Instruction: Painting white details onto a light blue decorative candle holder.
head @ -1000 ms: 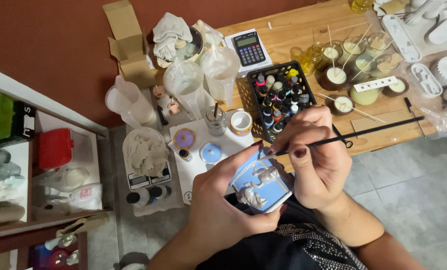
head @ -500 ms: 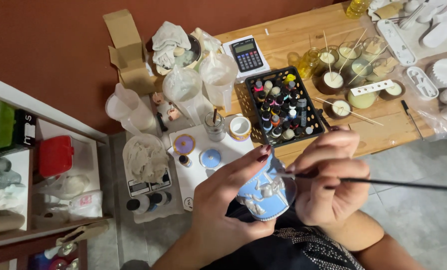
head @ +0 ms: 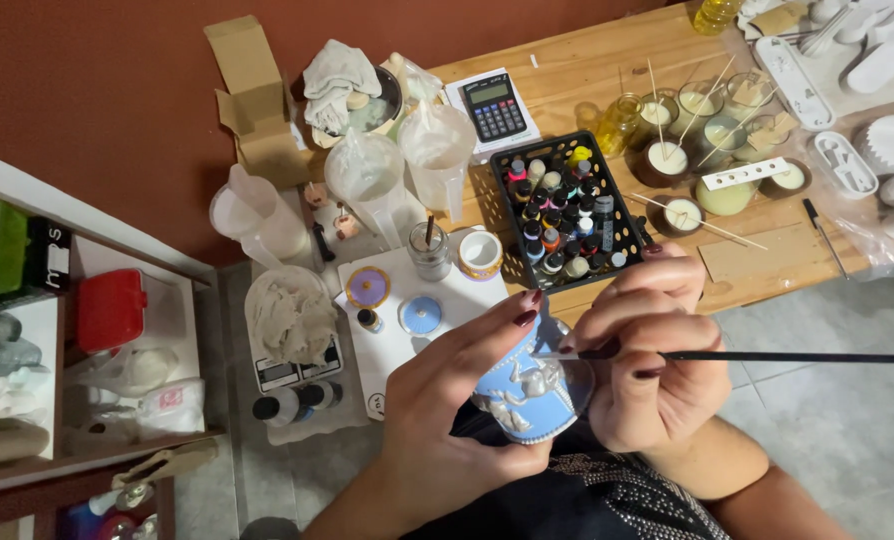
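Observation:
My left hand [head: 447, 395] grips a small round blue pot [head: 527, 390] with white raised figures on its side, held over my lap. My right hand [head: 652, 350] pinches a thin black paintbrush [head: 767, 356] whose handle runs out to the right, its tip touching the pot's upper edge. Just beyond the hands lies a white tile [head: 407, 310] carrying a purple lid [head: 368, 287], a blue lid [head: 421, 314] and a small bottle.
A black crate of small paint bottles [head: 562, 215] stands on the wooden table [head: 587, 75], with a calculator [head: 494, 106], candle cups with sticks [head: 682, 140], plastic jugs [head: 367, 175], a cardboard box [head: 252, 95], white moulds at right. Shelves with a red box [head: 112, 308] stand left.
The brush has swung from pointing up-right to lying level toward the right. The pot has turned in my left hand, and the view has shifted slightly.

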